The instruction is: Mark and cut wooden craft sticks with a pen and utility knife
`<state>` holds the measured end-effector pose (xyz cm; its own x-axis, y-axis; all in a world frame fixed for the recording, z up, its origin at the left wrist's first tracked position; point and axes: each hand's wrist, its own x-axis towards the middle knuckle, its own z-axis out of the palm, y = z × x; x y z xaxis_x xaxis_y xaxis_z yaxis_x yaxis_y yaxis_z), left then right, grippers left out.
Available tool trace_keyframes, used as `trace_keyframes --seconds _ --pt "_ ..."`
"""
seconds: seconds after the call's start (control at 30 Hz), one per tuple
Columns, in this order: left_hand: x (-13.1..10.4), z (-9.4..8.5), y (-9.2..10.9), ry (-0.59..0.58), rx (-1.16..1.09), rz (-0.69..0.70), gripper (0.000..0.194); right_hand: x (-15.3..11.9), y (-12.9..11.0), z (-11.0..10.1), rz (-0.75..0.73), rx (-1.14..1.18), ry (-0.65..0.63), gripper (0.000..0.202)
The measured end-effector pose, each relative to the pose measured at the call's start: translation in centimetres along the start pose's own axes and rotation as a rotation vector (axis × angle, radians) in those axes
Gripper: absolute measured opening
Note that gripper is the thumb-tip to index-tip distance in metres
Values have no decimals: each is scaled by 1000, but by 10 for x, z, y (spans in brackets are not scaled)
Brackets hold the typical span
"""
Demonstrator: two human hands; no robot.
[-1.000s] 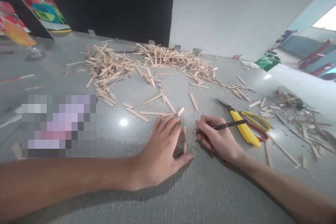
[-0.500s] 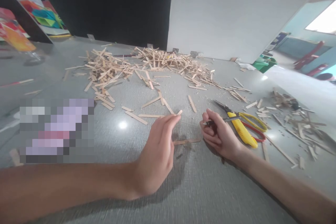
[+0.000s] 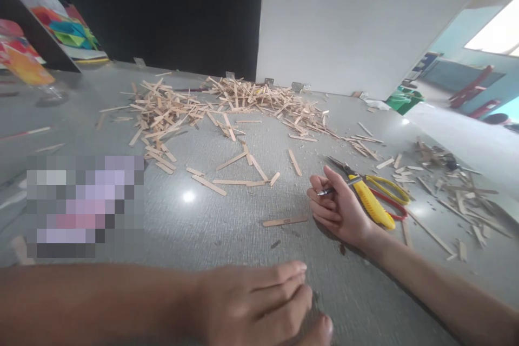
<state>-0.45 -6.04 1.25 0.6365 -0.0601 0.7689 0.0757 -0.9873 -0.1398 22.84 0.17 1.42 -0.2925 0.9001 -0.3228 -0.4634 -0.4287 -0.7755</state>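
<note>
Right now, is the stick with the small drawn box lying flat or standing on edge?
Flat: the stick rests on the table with its broad face and the drawn box turned up.

No words or numbers could be read; the small dark mark (image 3: 286,221) on the wooden stick (image 3: 273,223) was illegible.

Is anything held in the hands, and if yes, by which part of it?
The right hand holds a black pen by its barrel, near the tip. Nothing held shows in the left hand.
</note>
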Motion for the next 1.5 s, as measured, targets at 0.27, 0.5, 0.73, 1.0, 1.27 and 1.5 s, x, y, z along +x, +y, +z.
trace_keyframes --seconds 0.27,0.5,0.73,1.0,1.27,1.5 --pt "-19 11 7 64 148 -49 5 0 2 0 1 -15 4 45" --pt "-10 9 -6 13 170 -9 29 -3 5 8 -83 -209 72 43" --pt "-2 1 -9 -136 72 -28 18 -1 10 11 -175 -278 85 41" --pt "-5 10 -11 -133 25 120 16 -15 16 19 -275 -637 66 53" --pt "-12 15 -8 -147 36 202 16 -57 19 56 -275 -976 -455 30" --pt "-4 5 -11 -202 168 23 19 -39 -8 39 -403 -1646 -30 29"
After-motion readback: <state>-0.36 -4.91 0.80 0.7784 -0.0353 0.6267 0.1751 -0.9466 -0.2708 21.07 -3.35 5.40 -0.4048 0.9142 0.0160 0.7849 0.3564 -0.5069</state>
